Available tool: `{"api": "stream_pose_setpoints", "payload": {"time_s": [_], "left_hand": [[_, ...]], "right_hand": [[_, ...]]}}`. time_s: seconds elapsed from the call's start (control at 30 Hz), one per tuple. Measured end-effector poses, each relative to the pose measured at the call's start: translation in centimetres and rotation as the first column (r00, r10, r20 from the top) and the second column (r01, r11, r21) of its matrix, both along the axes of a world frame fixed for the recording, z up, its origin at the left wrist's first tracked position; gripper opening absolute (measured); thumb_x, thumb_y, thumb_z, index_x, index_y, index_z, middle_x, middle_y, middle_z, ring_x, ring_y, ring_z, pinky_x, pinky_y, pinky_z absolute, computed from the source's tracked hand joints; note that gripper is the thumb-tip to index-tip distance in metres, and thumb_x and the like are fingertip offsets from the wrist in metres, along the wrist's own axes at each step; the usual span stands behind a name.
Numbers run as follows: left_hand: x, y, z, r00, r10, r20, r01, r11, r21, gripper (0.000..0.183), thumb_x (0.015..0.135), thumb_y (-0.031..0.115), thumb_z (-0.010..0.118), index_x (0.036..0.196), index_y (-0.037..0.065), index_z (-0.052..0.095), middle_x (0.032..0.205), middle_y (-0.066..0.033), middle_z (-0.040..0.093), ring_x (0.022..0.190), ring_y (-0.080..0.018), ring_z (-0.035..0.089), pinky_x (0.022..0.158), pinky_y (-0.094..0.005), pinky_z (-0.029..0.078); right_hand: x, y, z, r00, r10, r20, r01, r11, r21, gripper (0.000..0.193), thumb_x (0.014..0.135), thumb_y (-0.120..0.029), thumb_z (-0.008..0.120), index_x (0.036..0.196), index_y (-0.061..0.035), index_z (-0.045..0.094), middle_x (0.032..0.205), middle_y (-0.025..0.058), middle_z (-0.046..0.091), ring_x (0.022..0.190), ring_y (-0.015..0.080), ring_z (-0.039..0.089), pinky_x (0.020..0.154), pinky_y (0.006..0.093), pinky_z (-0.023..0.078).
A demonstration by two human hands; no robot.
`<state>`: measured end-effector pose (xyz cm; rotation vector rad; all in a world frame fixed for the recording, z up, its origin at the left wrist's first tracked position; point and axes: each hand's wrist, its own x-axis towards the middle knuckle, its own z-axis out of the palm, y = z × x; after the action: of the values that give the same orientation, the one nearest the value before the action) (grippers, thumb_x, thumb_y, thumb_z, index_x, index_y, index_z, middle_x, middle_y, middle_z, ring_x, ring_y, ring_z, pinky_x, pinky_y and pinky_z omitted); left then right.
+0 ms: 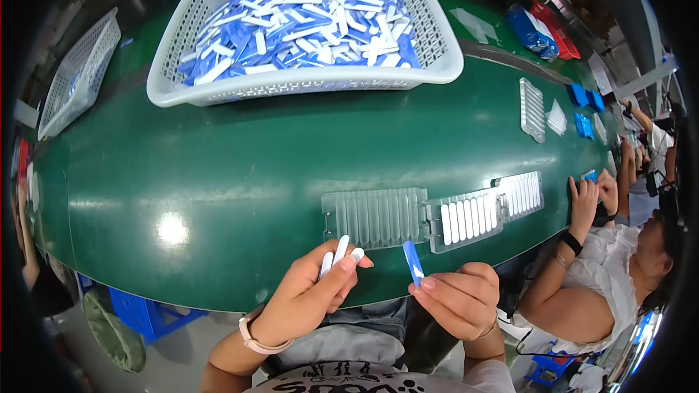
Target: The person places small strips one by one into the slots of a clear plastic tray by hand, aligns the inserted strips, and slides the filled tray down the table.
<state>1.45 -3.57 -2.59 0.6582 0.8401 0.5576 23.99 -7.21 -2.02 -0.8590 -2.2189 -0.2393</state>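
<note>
My left hand (318,284) is closed around a few small flat white strips (341,249) with rounded ends, which stick up past the fingers. Between the thumb and fingertips of my right hand (463,298) is one blue strip (411,258) of similar shape, with a white patch near its lower end. Just beyond my hands lies a clear slotted plastic tray (375,215) with bare grooves. Joined or touching at its right is a second clear tray (435,236) with white strips side by side in its grooves. Further right, a third tray (540,193) also bears white strips.
A large pale perforated basket (306,87) heaped with blue and white strips stands at the far side of the green table (218,145). Another basket (80,76) is at far left. At right are a stack of clear trays (532,109), blue packets (584,125) and a co-worker's hands (593,196).
</note>
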Motion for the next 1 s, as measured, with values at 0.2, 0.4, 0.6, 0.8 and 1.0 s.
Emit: {"api": "stream_pose_setpoints", "payload": {"time_s": [0.2, 0.4, 0.6, 0.8, 1.0], "left_hand": [[-0.5, -0.3, -0.8, 0.999, -0.046, -0.028, 0.047, 0.998, 0.036, 0.029, 0.100, 0.027, 0.042, 0.106, 0.002, 0.054, 0.065, 0.0046, 0.039, 0.054, -0.0022, 0.030, 0.047, -0.0194, 0.026], [-0.5, -0.1, -0.7, 0.996, -0.086, 0.019, 0.086, 0.996, 0.024, 0.031, 0.100, 0.029, 0.043, 0.108, 0.001, 0.055, 0.066, 0.0046, 0.040, 0.056, -0.0025, 0.033, 0.051, -0.0187, 0.029], [-0.3, -0.9, -0.5, 0.998, -0.052, 0.030, 0.052, 0.999, 0.016, 0.024, 0.099, 0.022, 0.046, 0.104, 0.000, 0.054, 0.068, 0.0025, 0.039, 0.056, -0.0041, 0.028, 0.048, -0.0198, 0.022], [-0.5, -1.1, -1.1, 0.996, -0.090, -0.021, 0.091, 0.994, 0.060, 0.031, 0.099, 0.028, 0.045, 0.107, 0.000, 0.056, 0.067, 0.0048, 0.042, 0.058, -0.0020, 0.034, 0.052, -0.0197, 0.030], [-0.5, -1.9, -0.9, 0.992, -0.127, 0.021, 0.126, 0.991, 0.045, 0.030, 0.100, 0.027, 0.044, 0.108, 0.001, 0.056, 0.067, 0.0047, 0.042, 0.058, -0.0022, 0.034, 0.053, -0.0195, 0.031]], "right_hand": [[0.5, 0.8, -0.4, 0.999, 0.002, 0.051, 0.004, 0.995, -0.104, 0.015, 0.070, -0.004, 0.073, 0.084, -0.0063, 0.068, 0.093, 0.0041, 0.068, 0.075, 0.0124, 0.063, 0.053, 0.0229, 0.034], [1.0, 3.6, 0.0, 0.784, -0.450, -0.427, -0.100, 0.587, -0.803, 0.002, 0.089, -0.002, 0.056, 0.090, -0.0024, 0.054, 0.098, 0.0196, 0.068, 0.089, 0.0215, 0.067, 0.081, 0.0311, 0.050], [0.2, 4.8, -0.2, 0.243, -0.519, -0.820, -0.740, 0.447, -0.503, 0.003, 0.098, -0.003, 0.038, 0.100, -0.0049, 0.039, 0.086, 0.0147, 0.062, 0.080, 0.0179, 0.061, 0.073, 0.0304, 0.049], [2.5, 6.0, 1.2, 0.903, -0.335, -0.268, -0.095, 0.452, -0.887, 0.023, 0.092, -0.004, 0.052, 0.113, 0.0015, 0.059, 0.085, 0.0065, 0.061, 0.072, 0.0088, 0.057, 0.062, 0.0240, 0.048], [3.0, 8.0, 2.9, 0.987, -0.155, -0.038, 0.039, 0.462, -0.886, 0.009, 0.083, -0.007, 0.063, 0.089, 0.0006, 0.064, 0.080, 0.0103, 0.067, 0.072, 0.0206, 0.064, 0.062, 0.0298, 0.051]]}}
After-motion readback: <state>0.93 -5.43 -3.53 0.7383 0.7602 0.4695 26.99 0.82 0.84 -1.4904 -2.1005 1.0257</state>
